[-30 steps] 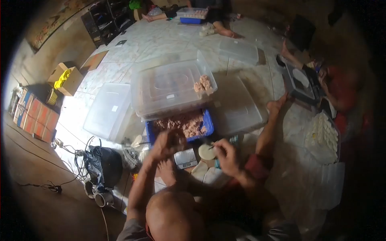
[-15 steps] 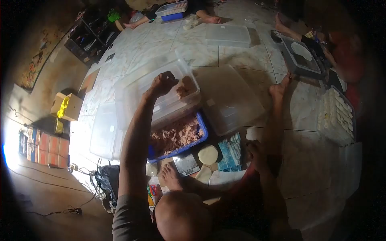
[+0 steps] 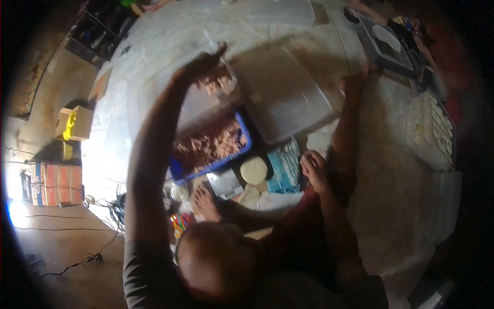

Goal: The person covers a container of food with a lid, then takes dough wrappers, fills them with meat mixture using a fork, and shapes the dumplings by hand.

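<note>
My left hand (image 3: pixel 205 63) reaches over the far part of a clear plastic container (image 3: pixel 154 92); its fingers are smeared by motion. Pinkish crumbly filling, like minced meat (image 3: pixel 217 85), lies in that container just below the hand. Nearer to me, a blue tub (image 3: pixel 246 135) holds a large heap of the same mince. My right hand (image 3: pixel 315 169) is beside my right knee, fingers curled together; anything inside them is hidden. Close to it lies a blue-and-white packet (image 3: pixel 283 170). Left of the packet are a stack of round pale wrappers (image 3: pixel 253 170) and a flat silvery scale (image 3: pixel 225 184).
A translucent lid (image 3: pixel 283 98) lies on the tiles right of the tub. At far right stands a clear box of white pieces (image 3: pixel 432 134). Another person sits behind a grey tray (image 3: pixel 386 46). Cables (image 3: pixel 77 262) and a carton (image 3: pixel 74 123) are on the left.
My view has tilted, shifting the scene up and left. My left hand, a fist before, has moved toward the container's far edge, and more mince shows below it. My right hand has come into clearer light.
</note>
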`<state>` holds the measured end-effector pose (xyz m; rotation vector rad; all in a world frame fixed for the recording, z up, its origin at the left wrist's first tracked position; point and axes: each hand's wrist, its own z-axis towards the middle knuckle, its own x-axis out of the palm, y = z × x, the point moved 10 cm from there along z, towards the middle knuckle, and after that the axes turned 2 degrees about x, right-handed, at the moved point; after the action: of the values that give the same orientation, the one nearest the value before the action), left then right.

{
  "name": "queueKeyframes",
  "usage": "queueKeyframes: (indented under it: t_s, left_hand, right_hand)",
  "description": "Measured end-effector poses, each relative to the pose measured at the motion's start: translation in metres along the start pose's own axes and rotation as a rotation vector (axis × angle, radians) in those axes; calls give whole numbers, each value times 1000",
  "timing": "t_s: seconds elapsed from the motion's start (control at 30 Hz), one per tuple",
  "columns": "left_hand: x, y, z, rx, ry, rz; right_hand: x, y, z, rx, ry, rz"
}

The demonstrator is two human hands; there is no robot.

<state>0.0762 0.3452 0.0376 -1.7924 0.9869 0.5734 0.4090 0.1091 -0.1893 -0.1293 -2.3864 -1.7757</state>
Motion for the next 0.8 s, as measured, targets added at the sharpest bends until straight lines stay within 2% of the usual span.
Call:
queueKeyframes:
  t_s: [0.03, 0.07, 0.1, 0.17, 0.23, 0.3, 0.33, 0.37, 0.4, 0.43, 0.47, 0.5, 0.53, 0.57, 0.6, 0.7, 0.73, 0.8]
  left_hand:
    - [-11, 7, -7, -98, -200, -30]
    - [-17, 7, -13, -99, -184, 27]
    - [-31, 16, 4, 110, -299, 181]
    - [-33, 28, -8, 298, -421, 322]
    - [-47, 4, -101, 448, -725, 47]
    - [-23, -3, -170, 593, -593, -156]
    - [-5, 3, -198, 655, -546, -186]
    - [23, 15, -221, 806, -318, -211]
    - [57, 34, -232, 427, -186, -424]
    - [103, 69, -238, 404, -61, -619]
    - [128, 69, -251, 474, 18, -370]
    - [167, 92, -255, 396, 140, -338]
    - [203, 106, -257, 544, 165, -273]
    - [273, 181, -234, 445, 193, 43]
    - [301, 200, -229, 434, 213, 35]
    - [274, 134, -256, 473, 278, -582]
    - [255, 100, -270, 263, 382, -826]
    - [261, 113, -252, 310, 342, -891]
  right_hand:
    - [-3, -5, 0, -12, -14, 36]
    - [-4, -7, -1, -31, -21, 71]
    - [-5, -5, -4, -17, -17, 52]
    - [-4, 11, -11, -43, -45, -187]
    - [0, 27, -18, -109, -67, -301]
    - [10, 54, -31, -428, -133, -681]
    - [13, 52, -37, -420, -119, -692]
    - [23, 51, -41, -264, -49, -664]
    - [31, 48, -44, -277, -11, -749]
    - [38, 44, -48, -294, 26, -832]
    - [51, 51, -57, -295, 1, -816]
    - [50, 33, -52, -184, -13, -677]
    - [52, 44, -50, -229, -68, -694]
    - [54, 54, -48, -273, -126, -712]
    - [60, 82, -45, -356, -188, -743]
    - [64, 113, 16, -427, -209, -809]
    - [65, 113, 44, -441, -203, -890]
    - [72, 111, 85, -451, -147, -978]
